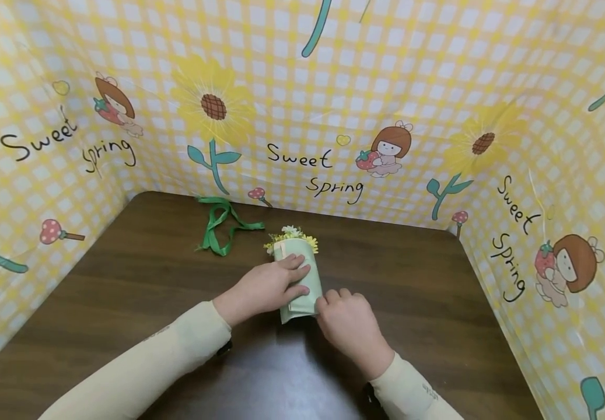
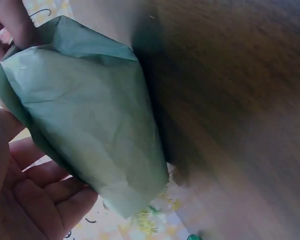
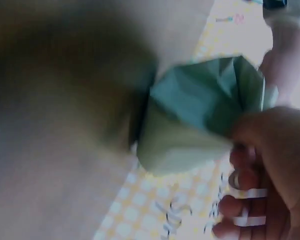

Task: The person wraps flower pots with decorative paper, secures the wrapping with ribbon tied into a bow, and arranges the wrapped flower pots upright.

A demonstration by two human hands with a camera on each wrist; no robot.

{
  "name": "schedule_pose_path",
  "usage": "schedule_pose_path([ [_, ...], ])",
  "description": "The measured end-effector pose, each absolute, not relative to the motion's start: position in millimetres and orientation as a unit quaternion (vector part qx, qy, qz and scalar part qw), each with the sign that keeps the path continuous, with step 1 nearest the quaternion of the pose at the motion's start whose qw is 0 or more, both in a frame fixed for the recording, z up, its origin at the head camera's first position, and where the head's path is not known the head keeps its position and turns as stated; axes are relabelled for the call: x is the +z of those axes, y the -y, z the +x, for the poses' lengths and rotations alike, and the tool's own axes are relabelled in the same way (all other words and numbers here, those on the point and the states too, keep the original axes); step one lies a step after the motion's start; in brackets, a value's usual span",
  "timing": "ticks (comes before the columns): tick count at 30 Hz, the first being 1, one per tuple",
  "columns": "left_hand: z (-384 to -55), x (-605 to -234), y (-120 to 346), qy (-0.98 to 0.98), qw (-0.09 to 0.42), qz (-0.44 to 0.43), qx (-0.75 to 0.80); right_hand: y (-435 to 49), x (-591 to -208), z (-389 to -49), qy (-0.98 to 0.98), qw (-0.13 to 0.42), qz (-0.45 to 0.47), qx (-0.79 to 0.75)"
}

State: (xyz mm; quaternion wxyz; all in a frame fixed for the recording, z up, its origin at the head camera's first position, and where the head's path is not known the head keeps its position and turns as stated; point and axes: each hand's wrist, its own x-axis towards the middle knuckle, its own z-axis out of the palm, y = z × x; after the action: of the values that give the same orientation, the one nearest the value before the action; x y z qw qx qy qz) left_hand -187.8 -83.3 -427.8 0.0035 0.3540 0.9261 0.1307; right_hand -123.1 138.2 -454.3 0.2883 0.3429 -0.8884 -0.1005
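A small bouquet in pale green wrapping paper lies on the brown table, its yellow and white flowers showing at the far end. My left hand rests across the top of the wrap, fingers extended over the paper. At the near right corner, my right hand pinches the paper's edge between thumb and fingers. The wrap's near end stands partly open in the right wrist view, its darker green inside visible. Seen from the left wrist, the creased paper hides the stems.
Behind the bouquet, to its left, a loose green ribbon lies crumpled on the table. A yellow-checked printed cloth stands as a wall along the back and both sides.
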Motion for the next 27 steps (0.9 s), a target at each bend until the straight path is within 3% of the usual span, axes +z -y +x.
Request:
schedule_pose_path([
  [8, -199.5, -440.8, 80.4, -0.916, -0.018, 0.371, 0.155, -142.7, -445.8, -131.7, 0.875, 0.28, 0.378, -0.116],
  [13, -203.7, -442.9, 84.5, -0.913, -0.031, 0.368, 0.172, -134.7, -440.9, -132.1, 0.836, 0.285, 0.452, -0.124],
  [27, -204.2, -448.9, 84.5, -0.904, -0.034, 0.384, 0.184, -125.9, -437.2, -137.2, 0.751, 0.343, 0.532, -0.189],
])
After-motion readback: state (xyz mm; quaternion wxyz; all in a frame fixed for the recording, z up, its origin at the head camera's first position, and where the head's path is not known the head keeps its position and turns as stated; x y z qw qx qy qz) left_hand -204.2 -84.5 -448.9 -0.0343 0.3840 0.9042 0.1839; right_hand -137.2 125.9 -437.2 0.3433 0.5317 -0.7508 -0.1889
